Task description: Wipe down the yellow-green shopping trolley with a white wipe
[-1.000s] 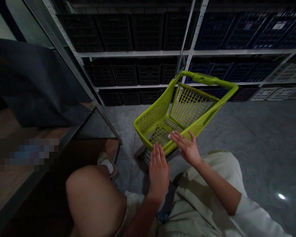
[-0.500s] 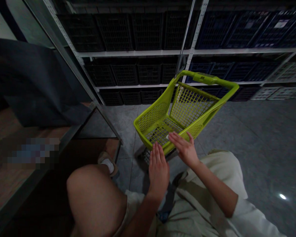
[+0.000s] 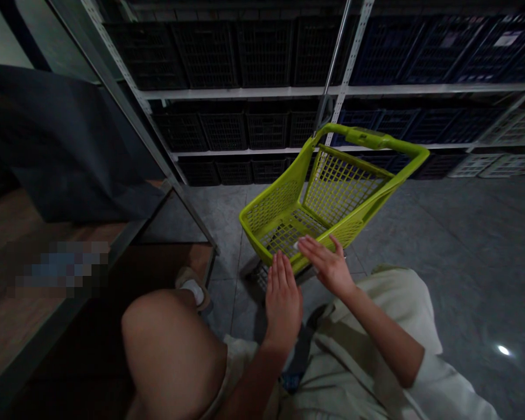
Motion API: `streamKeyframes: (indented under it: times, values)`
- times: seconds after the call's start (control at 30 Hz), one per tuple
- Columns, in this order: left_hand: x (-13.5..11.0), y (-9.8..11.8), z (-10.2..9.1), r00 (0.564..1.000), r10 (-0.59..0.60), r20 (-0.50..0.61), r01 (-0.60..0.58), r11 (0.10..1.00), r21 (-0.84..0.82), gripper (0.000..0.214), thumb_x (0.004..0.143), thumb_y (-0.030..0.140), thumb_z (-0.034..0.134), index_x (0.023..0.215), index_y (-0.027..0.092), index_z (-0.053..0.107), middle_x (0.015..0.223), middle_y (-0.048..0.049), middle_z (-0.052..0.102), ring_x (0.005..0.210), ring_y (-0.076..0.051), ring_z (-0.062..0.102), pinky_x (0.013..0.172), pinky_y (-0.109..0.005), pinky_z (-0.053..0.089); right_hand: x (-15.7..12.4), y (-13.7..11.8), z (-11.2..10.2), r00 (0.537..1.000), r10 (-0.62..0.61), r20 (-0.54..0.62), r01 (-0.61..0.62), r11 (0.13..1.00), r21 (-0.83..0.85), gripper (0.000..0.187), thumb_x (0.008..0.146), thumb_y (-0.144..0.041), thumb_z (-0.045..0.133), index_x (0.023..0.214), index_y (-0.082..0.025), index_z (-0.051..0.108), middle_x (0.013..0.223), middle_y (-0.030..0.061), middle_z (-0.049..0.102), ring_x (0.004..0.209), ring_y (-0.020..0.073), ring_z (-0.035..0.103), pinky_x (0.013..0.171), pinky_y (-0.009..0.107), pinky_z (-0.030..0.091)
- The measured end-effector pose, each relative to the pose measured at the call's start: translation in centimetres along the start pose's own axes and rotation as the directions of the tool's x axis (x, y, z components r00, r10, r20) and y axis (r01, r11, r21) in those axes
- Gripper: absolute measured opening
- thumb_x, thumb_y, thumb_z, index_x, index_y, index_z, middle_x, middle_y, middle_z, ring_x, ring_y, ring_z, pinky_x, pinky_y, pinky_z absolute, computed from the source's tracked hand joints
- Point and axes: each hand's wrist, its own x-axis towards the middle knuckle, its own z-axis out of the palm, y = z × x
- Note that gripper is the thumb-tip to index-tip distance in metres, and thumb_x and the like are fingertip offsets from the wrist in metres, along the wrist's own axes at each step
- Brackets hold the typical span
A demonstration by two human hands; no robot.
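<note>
Barely anything has shifted. My right hand still lies flat on the near rim of the lime-green plastic mesh trolley on the grey tiled floor. My left hand stays beside it, fingers straight, together, gripping nothing.

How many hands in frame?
2: left hand, open flat, just short of the green cart's near rim; right hand, fingers extended, over that rim. No other hands show.

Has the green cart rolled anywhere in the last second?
No. The cart keeps its place: its handle still crosses the same shelf post behind it, and the slight shift is shared by the whole view.
</note>
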Motion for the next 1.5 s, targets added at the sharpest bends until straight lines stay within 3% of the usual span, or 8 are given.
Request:
streamKeyframes:
  times: [0.1, 0.2, 0.4, 0.63, 0.9, 1.17, 1.4, 1.5]
  values:
    - [0.0, 0.2, -0.1, 1.000, -0.004, 0.002, 0.004, 1.000, -0.008, 0.070, 0.089, 0.014, 0.051, 0.152, -0.002, 0.024, 0.159, -0.0248, 0.029, 0.149, -0.032, 0.025, 0.118, -0.046, 0.036, 0.3, 4.6, -0.8, 0.960, 0.246, -0.137, -0.259, 0.962, -0.084, 0.085, 0.067, 0.000, 0.042, 0.147, -0.027, 0.042, 0.145, 0.0064, 0.056, 0.140, 0.0221, 0.044, 0.119, 0.056, 0.010]
    - [-0.1, 0.3, 0.0, 1.000, -0.002, -0.014, 0.002, 1.000, -0.025, 0.074, 0.089, 0.012, 0.050, 0.154, 0.001, 0.018, 0.159, -0.0242, 0.029, 0.150, -0.031, 0.024, 0.118, -0.046, 0.036, 0.3, 3.4, -0.6, 0.924, 0.336, -0.183, -0.358, 0.928, -0.104, 0.085, 0.066, 0.000, 0.043, 0.147, -0.024, 0.042, 0.146, 0.0082, 0.054, 0.141, 0.0236, 0.043, 0.119, 0.056, 0.012]
    - [-0.1, 0.0, 0.1, 1.000, -0.002, -0.021, 0.001, 1.000, -0.023, 0.069, 0.089, 0.012, 0.047, 0.153, 0.002, 0.023, 0.157, -0.0240, 0.033, 0.149, -0.030, 0.026, 0.118, -0.047, 0.036, -0.6, -3.4, 0.1, 0.996, -0.075, 0.056, 0.074, 0.997, 0.029, 0.082, 0.072, 0.003, 0.038, 0.150, -0.021, 0.036, 0.150, 0.0082, 0.050, 0.145, 0.0170, 0.037, 0.120, 0.046, 0.016]
    - [-0.1, 0.2, -0.3, 1.000, 0.005, -0.002, -0.005, 1.000, -0.004, 0.067, 0.090, 0.015, 0.050, 0.151, -0.002, 0.027, 0.159, -0.0243, 0.029, 0.149, -0.031, 0.026, 0.118, -0.044, 0.035, 0.5, 4.8, -1.4, 0.955, 0.272, -0.118, -0.282, 0.956, -0.079, 0.080, 0.067, 0.002, 0.042, 0.141, -0.024, 0.048, 0.145, 0.0066, 0.055, 0.140, 0.0229, 0.045, 0.119, 0.055, 0.012]
    - [0.0, 0.1, 0.2, 1.000, -0.013, -0.029, 0.013, 1.000, 0.020, 0.066, 0.088, 0.009, 0.047, 0.151, 0.001, 0.029, 0.156, -0.0232, 0.036, 0.148, -0.030, 0.030, 0.118, -0.045, 0.036, -0.1, -4.3, 0.9, 0.998, -0.016, 0.060, 0.014, 0.999, 0.031, 0.080, 0.072, 0.003, 0.037, 0.149, -0.020, 0.039, 0.151, 0.0080, 0.048, 0.146, 0.0164, 0.034, 0.122, 0.047, 0.013]
    - [-0.1, 0.2, -0.1, 1.000, -0.001, -0.003, 0.001, 1.000, 0.011, 0.069, 0.089, 0.014, 0.051, 0.151, -0.001, 0.026, 0.159, -0.0242, 0.030, 0.149, -0.031, 0.026, 0.119, -0.045, 0.035, 0.3, 5.5, -1.3, 0.951, 0.290, -0.106, -0.300, 0.950, -0.085, 0.089, 0.064, 0.002, 0.043, 0.149, -0.025, 0.039, 0.149, 0.0079, 0.051, 0.142, 0.0240, 0.042, 0.119, 0.057, 0.010]
    - [-0.2, -0.1, 0.5, 1.000, -0.008, -0.024, 0.009, 1.000, 0.016, 0.067, 0.088, 0.010, 0.048, 0.151, -0.001, 0.027, 0.158, -0.0241, 0.032, 0.149, -0.030, 0.025, 0.119, -0.046, 0.035, -0.4, -4.6, 1.0, 1.000, 0.024, 0.018, -0.024, 0.999, 0.035, 0.087, 0.068, 0.002, 0.040, 0.152, -0.019, 0.032, 0.152, 0.0096, 0.047, 0.146, 0.0194, 0.034, 0.121, 0.049, 0.013]
    - [-0.1, -0.3, 0.3, 1.000, -0.006, -0.014, 0.006, 1.000, 0.010, 0.068, 0.089, 0.012, 0.049, 0.151, -0.002, 0.025, 0.158, -0.0250, 0.031, 0.150, -0.030, 0.024, 0.119, -0.046, 0.034, -0.2, -3.3, 0.4, 0.998, -0.046, 0.048, 0.044, 0.998, 0.048, 0.086, 0.068, 0.003, 0.038, 0.150, -0.023, 0.036, 0.149, 0.0078, 0.051, 0.144, 0.0180, 0.039, 0.121, 0.051, 0.007]
